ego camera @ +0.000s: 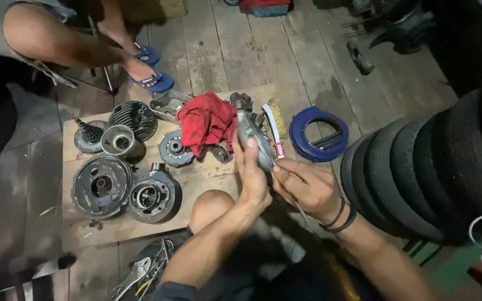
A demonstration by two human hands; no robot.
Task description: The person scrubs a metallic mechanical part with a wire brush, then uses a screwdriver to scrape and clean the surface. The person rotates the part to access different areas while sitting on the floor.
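Note:
My left hand (250, 178) grips a grey metal engine part (250, 136) and holds it upright above the wooden board (207, 178). My right hand (308, 187) holds a small brush (273, 131) with a red-and-white handle, its bristles against the part's right side. A red rag (207, 122) lies on the board just left of the part.
Several dirty engine parts lie on the board: a finned cylinder (135, 117), a round cover (101, 187), a housing (154, 195). A blue ring-shaped container (318, 135) sits to the right, beside stacked tyres (419, 173). Pliers (140, 273) lie near my knee. Another person's arm (68, 44) and blue sandals (154, 78) are at top left.

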